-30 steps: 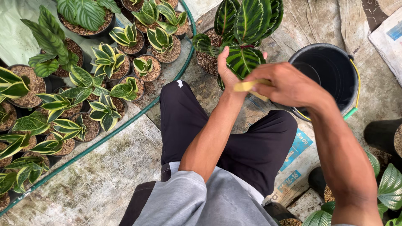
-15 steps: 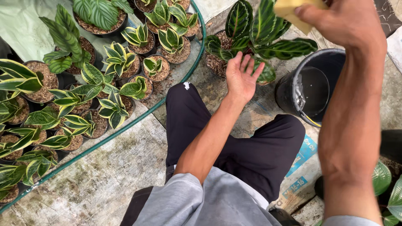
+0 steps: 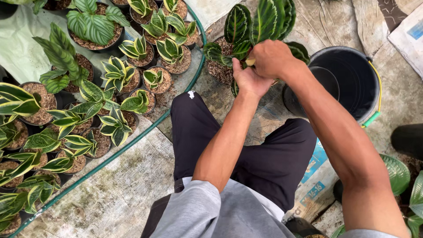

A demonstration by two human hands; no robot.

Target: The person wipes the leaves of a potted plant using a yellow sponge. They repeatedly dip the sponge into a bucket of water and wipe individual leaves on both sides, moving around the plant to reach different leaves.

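A potted plant (image 3: 257, 24) with dark green striped leaves stands on the concrete in front of me. My left hand (image 3: 248, 80) is under its leaves, fingers around a leaf or stem at the plant's base. My right hand (image 3: 271, 57) is closed over the same spot, gripping a small yellowish tool (image 3: 250, 62) whose tip just shows beside the fist. Both hands touch each other above the pot's soil (image 3: 218, 70).
A black bucket (image 3: 352, 79) with a yellow and green handle stands to the right of the plant. Many small potted striped plants (image 3: 110, 88) crowd the left, bordered by a green hose (image 3: 132, 145). My black-trousered legs (image 3: 246, 150) are below; printed sacks lie at the right.
My right hand has come down from the top of the view onto the plant. The left hand, open before, has closed under the leaves. The view has shifted slightly.
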